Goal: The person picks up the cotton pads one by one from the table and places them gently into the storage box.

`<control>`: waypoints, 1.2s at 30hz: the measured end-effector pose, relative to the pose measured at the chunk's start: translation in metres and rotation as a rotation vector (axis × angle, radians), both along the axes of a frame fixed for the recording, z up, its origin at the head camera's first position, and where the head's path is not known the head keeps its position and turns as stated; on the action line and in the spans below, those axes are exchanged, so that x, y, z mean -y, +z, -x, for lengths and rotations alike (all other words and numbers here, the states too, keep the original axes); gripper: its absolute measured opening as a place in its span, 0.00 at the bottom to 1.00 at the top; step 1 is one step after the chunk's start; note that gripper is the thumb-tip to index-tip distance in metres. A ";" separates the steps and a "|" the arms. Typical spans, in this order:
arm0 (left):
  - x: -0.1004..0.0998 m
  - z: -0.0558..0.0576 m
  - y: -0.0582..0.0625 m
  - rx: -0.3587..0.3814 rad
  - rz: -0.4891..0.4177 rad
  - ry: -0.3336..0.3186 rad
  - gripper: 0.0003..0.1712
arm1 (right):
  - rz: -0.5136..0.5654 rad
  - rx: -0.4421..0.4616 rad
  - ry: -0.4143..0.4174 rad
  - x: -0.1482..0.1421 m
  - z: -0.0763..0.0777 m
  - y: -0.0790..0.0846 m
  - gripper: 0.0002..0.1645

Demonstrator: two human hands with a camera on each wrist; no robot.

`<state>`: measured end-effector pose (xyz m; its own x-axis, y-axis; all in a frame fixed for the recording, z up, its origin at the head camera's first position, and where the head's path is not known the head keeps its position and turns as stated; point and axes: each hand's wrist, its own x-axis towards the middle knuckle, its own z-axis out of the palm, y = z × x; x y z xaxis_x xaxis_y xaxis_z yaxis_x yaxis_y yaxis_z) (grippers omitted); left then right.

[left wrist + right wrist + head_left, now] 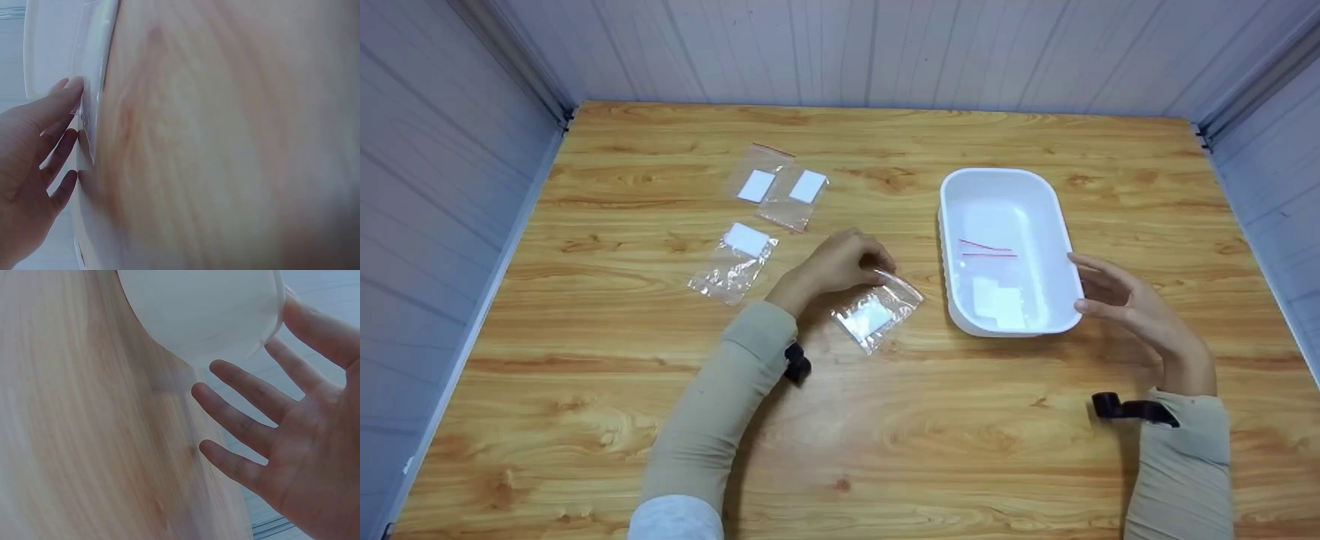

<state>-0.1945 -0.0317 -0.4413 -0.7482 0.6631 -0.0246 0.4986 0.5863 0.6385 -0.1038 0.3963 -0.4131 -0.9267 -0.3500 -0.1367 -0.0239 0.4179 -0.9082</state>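
My left hand [844, 262] pinches the zip end of a small clear zip-lock bag [906, 298] between thumb and fingertips. Inside that bag lies a flat white rectangular piece. The left wrist view shows the bag [97, 73] hanging close over the wood, with the other fingers of the hand [34, 135] loosely bent. At the right, my other hand [1140, 307] touches the rim of a white plastic tub [1065, 225] with thumb and forefinger. In the right wrist view the remaining fingers of this hand [292, 422] are spread and nearly straight beside the tub [208, 315].
Bags with red zip lines and white pieces lie in the tub. On the wooden table [840, 435], a bag [731, 262] lies left of my left hand. Behind it are two overlapping bags, one left [755, 184] and one right [802, 191]. Pale panels [840, 52] surround the table.
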 end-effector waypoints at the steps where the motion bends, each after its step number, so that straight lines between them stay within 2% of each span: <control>1: 0.000 0.000 0.000 0.001 0.004 0.001 0.10 | 0.005 -0.001 0.003 0.000 0.000 0.000 0.39; 8: -0.001 -0.003 0.003 -0.004 0.021 -0.002 0.09 | 0.000 -0.005 0.007 0.000 0.000 -0.001 0.38; 16: 0.002 -0.007 0.006 0.026 -0.024 0.026 0.08 | -0.023 0.008 -0.009 0.001 0.000 0.001 0.39; 24: 0.005 -0.014 0.018 0.061 -0.064 0.065 0.10 | -0.022 -0.008 -0.005 0.001 0.000 0.002 0.39; 36: 0.007 -0.025 0.042 -0.028 -0.050 0.082 0.12 | -0.039 0.012 -0.018 0.002 0.000 0.003 0.39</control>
<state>-0.1694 -0.0389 -0.3989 -0.7998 0.5996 0.0288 0.4687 0.5937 0.6541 -0.1040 0.3948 -0.4105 -0.9311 -0.3273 -0.1607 -0.0055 0.4535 -0.8912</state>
